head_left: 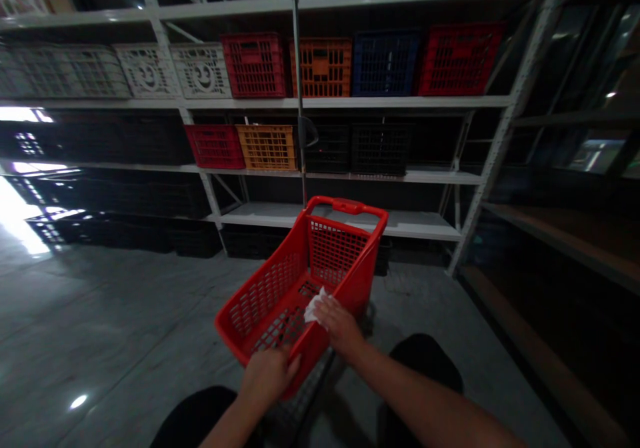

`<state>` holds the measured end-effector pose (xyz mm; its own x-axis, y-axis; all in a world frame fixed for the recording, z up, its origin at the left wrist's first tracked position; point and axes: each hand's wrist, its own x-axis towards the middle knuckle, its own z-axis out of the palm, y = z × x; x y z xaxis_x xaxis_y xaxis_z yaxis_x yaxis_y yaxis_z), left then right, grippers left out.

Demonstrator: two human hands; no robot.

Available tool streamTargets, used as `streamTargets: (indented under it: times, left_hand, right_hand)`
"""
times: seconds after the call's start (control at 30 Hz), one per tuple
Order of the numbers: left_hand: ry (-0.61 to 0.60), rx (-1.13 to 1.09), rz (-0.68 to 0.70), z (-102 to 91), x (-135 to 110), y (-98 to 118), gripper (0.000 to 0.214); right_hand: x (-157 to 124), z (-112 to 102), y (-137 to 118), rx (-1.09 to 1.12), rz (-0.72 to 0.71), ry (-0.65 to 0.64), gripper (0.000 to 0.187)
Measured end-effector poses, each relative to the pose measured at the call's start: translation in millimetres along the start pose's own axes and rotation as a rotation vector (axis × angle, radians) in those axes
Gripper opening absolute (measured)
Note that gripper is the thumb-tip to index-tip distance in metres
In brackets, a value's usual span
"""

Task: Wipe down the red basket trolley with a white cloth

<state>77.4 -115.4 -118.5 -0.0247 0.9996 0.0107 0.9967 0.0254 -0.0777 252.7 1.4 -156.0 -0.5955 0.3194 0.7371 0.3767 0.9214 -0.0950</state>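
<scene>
A red plastic shopping cart (pixel 260 281) with a slotted basket stands on the floor before me, its handle on the far side. My left hand (pixel 270 375) grips the near rim of the basket, fingers curled over the edge and thumb outside. My right hand (pixel 337 321) presses a crumpled white cloth (pixel 316 305) against the rim on the right side. Part of the cloth shows beyond the fingers; the rest is under the hand. Whether it is cloth or paper tissue is hard to tell.
A tall metal shelf rack (pixel 400 103) runs behind the cart. It carries a red crate (pixel 255 65), an orange crate (pixel 321 68), a blue crate (pixel 385 65) and several others. More shelving (pixel 560 235) stands at right. My knees (pixel 425 361) flank the cart on the grey floor (pixel 125 315).
</scene>
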Motion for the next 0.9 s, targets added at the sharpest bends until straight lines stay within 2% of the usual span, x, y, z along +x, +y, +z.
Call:
streamTargets:
  times: [0.07, 0.17, 0.27, 0.33, 0.5, 0.6, 0.63, 0.7, 0.83, 0.9]
  left_hand:
    - [-0.004, 0.01, 0.009, 1.8, 0, -5, 0.048]
    - [0.007, 0.016, 0.032, 5.0, -1, -13, 0.055]
    - [-0.014, 0.018, 0.054, 6.6, -1, -22, 0.056]
    - [-0.037, 0.007, 0.067, 6.5, -1, -28, 0.056]
    - [-0.025, -0.03, 0.085, 7.7, 3, -41, 0.056]
    - [-0.042, 0.007, 0.085, 10.6, 6, -45, 0.058]
    - [-0.043, 0.018, 0.083, 11.7, 8, -47, 0.059]
    - [-0.032, 0.023, 0.085, 13.9, 10, -49, 0.059]
    - [-0.009, -0.016, 0.109, 17.5, 14, -61, 0.06]
    - [0.002, -0.04, 0.125, 18.0, 16, -70, 0.061]
  right_hand:
    - [-2, -2, -18, 0.011, -0.057, -0.045, 0.037]
    - [1, -15, -8, -0.019, -0.152, -0.127, 0.036]
    - [7, -37, 36, -0.084, -0.185, -0.149, 0.036]
    - [12, -58, 74, -0.148, -0.147, -0.138, 0.036]
    - [36, -136, 168, -0.357, 0.17, -0.085, 0.036]
    - [43, -168, 198, -0.408, 0.27, -0.015, 0.042]
    - [41, -169, 200, -0.406, 0.274, -0.012, 0.043]
    - [33, -157, 191, -0.388, 0.26, -0.021, 0.045]
    - [10, -106, 143, -0.328, 0.132, -0.044, 0.042]
    - [7, -92, 125, -0.29, 0.014, -0.089, 0.042]
